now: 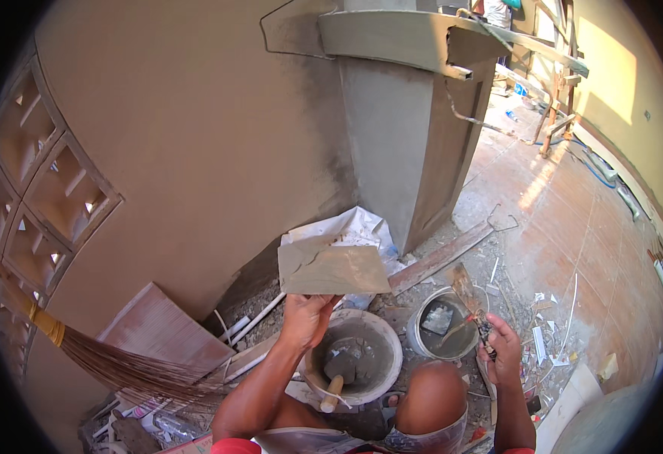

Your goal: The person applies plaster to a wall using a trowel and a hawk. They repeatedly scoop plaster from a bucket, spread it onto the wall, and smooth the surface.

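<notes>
- Plainly risky, holding the mortar board [333, 269] up from beneath with only the left hand [306, 318]: fingers curled up under its near edge, thumb side hidden, board roughly level above the white mortar bucket [356, 356], just left of it toward the wall.
- Could tip off the near edge if the wrist sags; any wet mortar smeared on its face would slide down toward the lap or the floor by the wall's foot.
- Right hand [500, 349] closed around a dark-handled paintbrush [468, 296], fingers wrapped tight on the handle, bristle end raised over the smaller grey water pail [446, 327] at the floor's middle, beside the column base [415, 151].
- Likely to drip from the wet bristles onto the tiled floor [574, 250] or the knee [431, 393] below; cannot tell how loaded the brush is.
- Wooden-handled trowel [339, 378] left lying in the white bucket, handle leaning out over the near rim; an elbow could knock it and upset the bucket.
- Cluttered footing all around: timber batten [441, 257], white plastic sack [350, 227], tile offcuts [161, 325], broom [112, 363] along the left wall; easy to stumble or crush something when rising.
- Freshly rendered column within reach; a careless swing of board or brush could scar it.
</notes>
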The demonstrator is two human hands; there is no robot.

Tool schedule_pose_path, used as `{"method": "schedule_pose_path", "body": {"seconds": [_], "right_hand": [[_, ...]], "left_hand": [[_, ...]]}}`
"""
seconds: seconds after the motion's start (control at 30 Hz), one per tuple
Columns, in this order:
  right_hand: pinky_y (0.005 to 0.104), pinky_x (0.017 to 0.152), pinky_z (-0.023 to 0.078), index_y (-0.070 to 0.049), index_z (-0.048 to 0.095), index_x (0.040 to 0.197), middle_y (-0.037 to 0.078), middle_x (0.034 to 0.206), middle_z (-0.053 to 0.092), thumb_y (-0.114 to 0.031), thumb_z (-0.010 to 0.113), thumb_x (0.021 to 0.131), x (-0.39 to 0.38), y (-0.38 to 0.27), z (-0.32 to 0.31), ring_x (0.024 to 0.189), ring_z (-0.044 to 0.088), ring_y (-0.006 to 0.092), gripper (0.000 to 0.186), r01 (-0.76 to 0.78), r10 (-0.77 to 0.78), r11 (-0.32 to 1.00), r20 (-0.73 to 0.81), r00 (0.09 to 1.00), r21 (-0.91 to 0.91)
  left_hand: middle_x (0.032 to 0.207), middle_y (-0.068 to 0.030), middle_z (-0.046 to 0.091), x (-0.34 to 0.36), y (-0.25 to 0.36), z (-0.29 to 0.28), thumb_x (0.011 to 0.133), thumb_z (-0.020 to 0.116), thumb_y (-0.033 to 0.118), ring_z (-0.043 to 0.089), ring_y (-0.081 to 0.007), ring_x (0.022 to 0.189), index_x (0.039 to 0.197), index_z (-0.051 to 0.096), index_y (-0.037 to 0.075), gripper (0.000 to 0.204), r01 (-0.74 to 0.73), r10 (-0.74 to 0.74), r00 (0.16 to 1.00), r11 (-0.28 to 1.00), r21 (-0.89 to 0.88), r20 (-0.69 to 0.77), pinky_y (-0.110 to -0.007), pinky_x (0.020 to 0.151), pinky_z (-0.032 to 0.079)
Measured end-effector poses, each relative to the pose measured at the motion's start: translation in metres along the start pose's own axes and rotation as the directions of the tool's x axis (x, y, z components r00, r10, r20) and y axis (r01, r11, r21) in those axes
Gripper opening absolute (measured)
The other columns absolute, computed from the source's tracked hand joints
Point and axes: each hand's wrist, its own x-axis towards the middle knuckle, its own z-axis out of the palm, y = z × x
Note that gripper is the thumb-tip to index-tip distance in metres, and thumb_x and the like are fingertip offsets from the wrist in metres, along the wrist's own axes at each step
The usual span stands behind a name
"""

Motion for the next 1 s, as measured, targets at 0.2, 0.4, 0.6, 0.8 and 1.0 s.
{"method": "schedule_pose_path", "body": {"seconds": [0.2,0.4,0.6,0.8,1.0], "right_hand": [[0.0229,0.058,0.044,0.007,0.048,0.127,0.007,0.088,0.06,-0.006,0.059,0.085,0.007,0.0,0.007,0.065,0.052,0.0099,0.045,0.294,-0.305,0.936,-0.03,0.952,-0.193],[0.0326,0.087,0.045,0.006,0.055,0.122,0.014,0.109,0.063,-0.004,0.058,0.08,0.001,0.013,-0.041,0.093,0.061,0.0181,0.043,0.135,-0.248,0.667,-0.047,0.968,-0.732],[0.021,0.049,0.038,0.006,0.05,0.127,0.004,0.082,0.057,-0.006,0.056,0.084,0.007,0.011,-0.03,0.057,0.047,0.0056,0.045,0.182,-0.302,0.751,-0.084,0.95,-0.635],[0.0202,0.047,0.037,0.009,0.049,0.125,0.002,0.078,0.057,-0.007,0.058,0.086,-0.004,-0.008,0.017,0.054,0.046,0.004,0.043,0.133,-0.147,0.909,-0.005,0.989,-0.396],[0.0192,0.05,0.039,0.009,0.045,0.131,0.004,0.084,0.059,-0.004,0.058,0.087,-0.006,-0.022,0.079,0.055,0.047,0.0039,0.048,0.164,-0.124,0.933,0.14,0.982,-0.32]], "left_hand": [[0.122,-0.011,0.057,-0.001,-0.002,-0.004,0.084,0.055,-0.011,0.055,-0.0283,0.113,0.125,0.049,0.003,0.044,-0.052,0.056,0.997,0.996,0.075,-0.049,-0.046,0.094,0.046],[0.118,-0.0088,0.059,0.002,-0.004,-0.028,0.084,0.058,-0.009,0.058,-0.0267,0.109,0.123,0.051,0.004,0.042,-0.06,0.06,0.998,0.992,0.115,0.0,-0.045,0.09,0.047],[0.12,-0.0079,0.058,0.005,-0.001,-0.016,0.084,0.057,-0.008,0.057,-0.025,0.112,0.124,0.05,0.004,0.043,-0.059,0.06,0.998,0.993,0.099,-0.013,-0.045,0.095,0.046],[0.122,-0.0093,0.057,0.007,-0.009,-0.011,0.087,0.054,-0.009,0.056,-0.0217,0.11,0.124,0.051,0.003,0.04,-0.168,0.174,0.984,0.977,0.131,-0.036,-0.037,0.095,0.046],[0.112,-0.0099,0.063,-0.001,-0.021,-0.028,0.088,0.061,0.002,0.059,-0.0208,0.102,0.115,0.058,-0.001,0.028,-0.186,0.289,0.955,0.771,0.609,-0.073,-0.033,0.089,0.045]]}}
